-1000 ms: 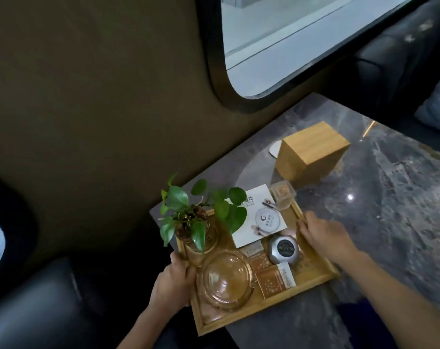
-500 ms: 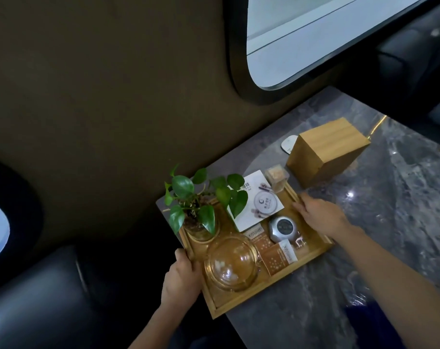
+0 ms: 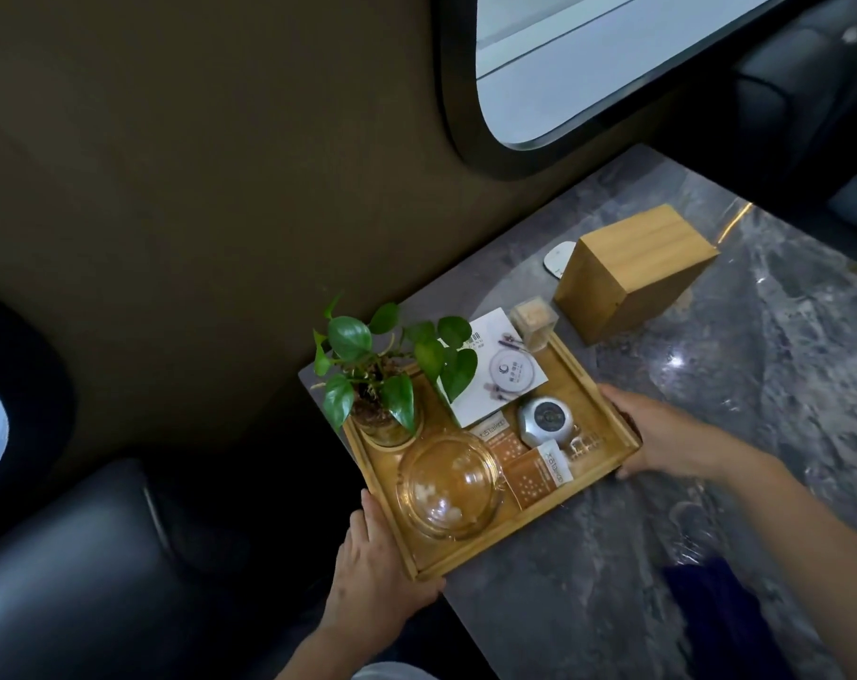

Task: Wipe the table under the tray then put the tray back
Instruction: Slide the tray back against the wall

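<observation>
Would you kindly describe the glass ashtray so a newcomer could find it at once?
Start at the wooden tray held at the table's corner. At its near end, beside the left hand, lies the ashtray. It is the only clear, round, bowl-like glass piece; the plant behind it is green.

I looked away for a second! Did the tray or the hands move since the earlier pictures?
The tray has slid toward the wall corner, closing in on the wooden box. The left hand shifted along the rim to the tray's near corner; the right hand moved to the right corner. Both kept their grip. The plant, glass dish and box stayed put.
</observation>
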Demonstrator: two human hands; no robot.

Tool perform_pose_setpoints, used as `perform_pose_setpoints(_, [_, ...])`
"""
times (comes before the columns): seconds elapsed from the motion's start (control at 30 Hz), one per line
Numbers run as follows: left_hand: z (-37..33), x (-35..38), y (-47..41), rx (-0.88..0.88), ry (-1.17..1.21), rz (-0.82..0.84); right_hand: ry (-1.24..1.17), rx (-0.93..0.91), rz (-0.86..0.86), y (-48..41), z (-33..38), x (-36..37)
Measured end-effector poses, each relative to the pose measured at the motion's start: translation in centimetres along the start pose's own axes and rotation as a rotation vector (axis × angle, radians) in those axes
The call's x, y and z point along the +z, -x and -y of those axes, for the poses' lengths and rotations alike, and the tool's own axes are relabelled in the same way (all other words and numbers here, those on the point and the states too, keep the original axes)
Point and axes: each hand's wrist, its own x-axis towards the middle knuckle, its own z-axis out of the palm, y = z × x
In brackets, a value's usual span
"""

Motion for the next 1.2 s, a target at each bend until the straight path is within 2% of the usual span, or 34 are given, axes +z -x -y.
perform_pose_setpoints(0.13, [0.8, 0.3, -0.3, 0.035, 0.084, -0.1, 0.073, 0.021, -0.058, -0.7, 0.1, -0.1])
perform_pose_setpoints(0.33, [1.4, -0.8, -1.9, 0.014, 0.183, -0.156, 0.222, 0.016, -0.153, -3.1, 2.3, -0.8])
perform_pose_setpoints(0.5, [1.6, -2.2, -4.0, -0.005, 0.251, -0.187, 0.192, 0.003, -0.187, -5.6, 4.4, -1.6])
perform_pose_setpoints(0.63, [2.0, -3.6, -5.5, -0.006, 0.225, -0.188, 0.141, 0.024, -0.204, -7.0, 5.9, -1.9])
perform_pose_setpoints(0.9, [1.8, -3.5, -5.9, -0.018, 0.202, -0.173, 0.186, 0.085, -0.216, -7.1, 6.6, -2.2])
perform_pose_setpoints(1.03, [1.7, -3.9, -5.9, -0.053, 0.12, -0.145, 0.196, 0.108, -0.227, -7.0, 6.6, -2.1])
perform_pose_setpoints(1.13, [1.1, -4.7, -5.8, -0.058, -0.082, -0.087, 0.235, 0.111, -0.217, -6.9, 6.8, -1.9])
perform_pose_setpoints(1.2, [0.5, -5.9, -6.0, -0.091, -0.208, 0.014, 0.261, 0.108, -0.206, -6.8, 7.0, -2.0])
